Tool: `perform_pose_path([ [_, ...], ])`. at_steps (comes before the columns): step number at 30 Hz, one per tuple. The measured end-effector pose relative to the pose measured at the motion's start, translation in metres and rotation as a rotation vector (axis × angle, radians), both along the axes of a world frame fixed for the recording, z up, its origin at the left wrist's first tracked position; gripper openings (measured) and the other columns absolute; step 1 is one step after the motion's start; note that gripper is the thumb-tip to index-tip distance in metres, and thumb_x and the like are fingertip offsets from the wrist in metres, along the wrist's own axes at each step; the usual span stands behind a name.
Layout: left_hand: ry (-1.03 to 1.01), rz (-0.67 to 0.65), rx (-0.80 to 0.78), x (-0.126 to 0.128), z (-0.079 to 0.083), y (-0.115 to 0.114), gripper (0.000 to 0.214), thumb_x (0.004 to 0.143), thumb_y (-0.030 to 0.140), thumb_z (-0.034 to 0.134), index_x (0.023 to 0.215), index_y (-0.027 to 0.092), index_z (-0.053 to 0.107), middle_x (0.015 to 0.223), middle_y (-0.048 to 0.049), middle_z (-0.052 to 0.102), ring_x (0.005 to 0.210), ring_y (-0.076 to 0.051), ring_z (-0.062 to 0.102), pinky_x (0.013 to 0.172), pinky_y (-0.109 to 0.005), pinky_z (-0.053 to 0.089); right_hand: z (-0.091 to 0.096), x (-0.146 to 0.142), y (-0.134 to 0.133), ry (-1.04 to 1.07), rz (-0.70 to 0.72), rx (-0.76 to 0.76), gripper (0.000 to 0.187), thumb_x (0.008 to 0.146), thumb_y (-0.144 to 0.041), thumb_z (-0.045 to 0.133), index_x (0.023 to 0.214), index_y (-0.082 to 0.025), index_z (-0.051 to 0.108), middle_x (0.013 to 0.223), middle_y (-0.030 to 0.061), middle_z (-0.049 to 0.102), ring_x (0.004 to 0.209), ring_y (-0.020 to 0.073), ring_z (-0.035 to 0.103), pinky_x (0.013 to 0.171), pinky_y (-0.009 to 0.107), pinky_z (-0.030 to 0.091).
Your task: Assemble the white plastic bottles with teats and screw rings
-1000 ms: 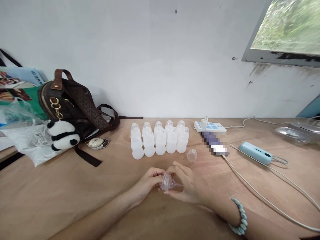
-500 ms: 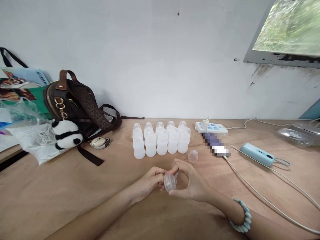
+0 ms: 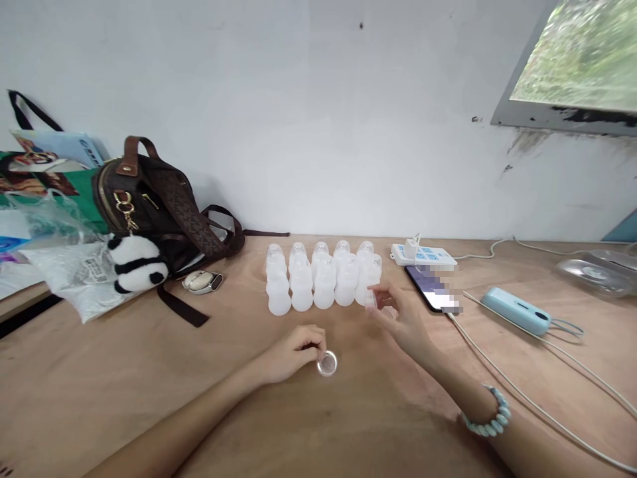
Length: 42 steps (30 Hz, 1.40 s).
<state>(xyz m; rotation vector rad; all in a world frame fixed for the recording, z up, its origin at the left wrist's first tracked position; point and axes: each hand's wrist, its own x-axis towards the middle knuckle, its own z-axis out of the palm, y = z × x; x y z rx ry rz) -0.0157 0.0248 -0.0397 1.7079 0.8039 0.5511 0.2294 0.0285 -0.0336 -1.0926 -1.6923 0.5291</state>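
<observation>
- Clear ring (image 3: 327, 364): at the fingertips of the left hand (image 3: 294, 353), low in the middle of the view, its round opening facing the camera. The hand is closed narrowly, pinching the rim; whether the ring touches the table (image 3: 298, 425) I cannot tell.
- Right hand (image 3: 402, 323): farther forward, thumb and fingers set a little apart around a small clear piece (image 3: 371, 300), which is too blurred to make out. It appears in front of the rightmost front bottle; contact between them cannot be told. A pale blue beaded bracelet (image 3: 490, 419) circles the wrist.
- Beyond the hands: frosted bottles (image 3: 324, 285) standing close together in two rows of five, with clear domed tops along the back.
- Right of the bottles: a dark phone (image 3: 428, 291) with a white cable plugged into its near end, a white power strip (image 3: 435, 256) just behind it, and a light blue power bank (image 3: 517, 311) farther right.
- Far left: a brown backpack (image 3: 144, 189) leaning near the wall, a panda plush (image 3: 138, 265) against its front, and a clear plastic bag (image 3: 74, 282) beside the plush.
</observation>
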Motion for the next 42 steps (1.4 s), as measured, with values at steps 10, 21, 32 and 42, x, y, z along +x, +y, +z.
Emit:
perform_pose_path([
  [10, 0.517, -0.038, 0.685, -0.015, 0.000, 0.007, 0.008, 0.082, 0.015, 0.053, 0.074, 0.017, 0.051, 0.077, 0.0019, 0.055, 0.079, -0.011, 0.046, 0.074, -0.022, 0.034, 0.002, -0.011, -0.016, -0.913, 0.110, 0.017, 0.011, 0.071, -0.016, 0.062, 0.082, -0.017, 0.061, 0.092, 0.0056, 0.061, 0.095, 0.0230, 0.049, 0.087, 0.040, 0.033],
  [21, 0.233, 0.699, 1.200, -0.036, 0.015, 0.013, 0.019, 0.093, 0.025, 0.048, 0.102, 0.020, 0.064, 0.114, -0.0064, 0.056, 0.104, -0.015, 0.053, 0.093, -0.031, 0.045, 0.002, -0.009, -0.014, -0.824, 0.164, 0.024, 0.011, 0.083, -0.024, 0.062, 0.075, -0.017, 0.058, 0.091, 0.0027, 0.062, 0.099, 0.0212, 0.048, 0.096, 0.042, 0.029],
  [32, 0.127, 0.680, 0.559, -0.067, 0.012, 0.068, 0.069, 0.089, 0.069, 0.021, 0.123, 0.027, 0.065, 0.157, -0.0046, 0.032, 0.150, -0.027, 0.024, 0.127, -0.054, 0.016, -0.008, -0.011, -0.011, -0.685, 0.142, 0.198, 0.010, 0.085, -0.020, 0.063, 0.078, -0.017, 0.057, 0.092, 0.0018, 0.064, 0.094, 0.0184, 0.054, 0.096, 0.040, 0.029],
  [42, -0.048, 0.943, 0.664, -0.069, 0.017, 0.060, 0.055, 0.092, 0.057, 0.035, 0.124, 0.022, 0.063, 0.137, -0.0082, 0.045, 0.133, -0.022, 0.043, 0.126, -0.046, 0.025, -0.006, -0.011, -0.011, -0.605, 0.117, 0.358, 0.007, 0.091, -0.017, 0.054, 0.085, -0.018, 0.058, 0.092, 0.0032, 0.064, 0.090, 0.0173, 0.056, 0.094, 0.039, 0.031],
])
